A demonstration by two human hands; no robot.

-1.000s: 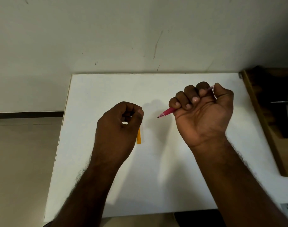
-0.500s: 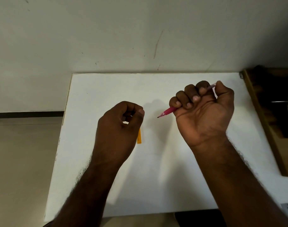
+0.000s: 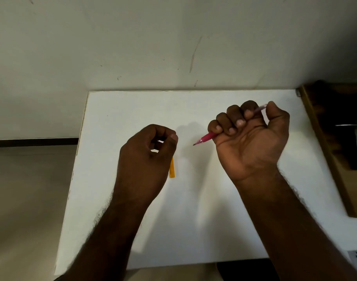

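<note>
Head view: my right hand [image 3: 252,142] is raised over the right half of the table [image 3: 193,220], palm turned toward me, all four fingers curled tight round a pink pen [image 3: 206,137]. The pen runs slantwise through my fist. Its dark tip sticks out past my little finger and points left and down, and its pale back end shows between forefinger and thumb. My left hand [image 3: 147,157] is over the middle of the table, back toward me, fingers curled in and thumb tip close to the forefinger, with a small gap where the white top shows through. An orange piece [image 3: 172,169] pokes out from under that hand at its right edge. I cannot tell whether my left hand grips it or it just lies on the table beneath. The pen tip is near my left thumb but apart from it. A pale wall [image 3: 173,37] stands behind the table, and a wooden unit [image 3: 335,159] at its right edge
</note>
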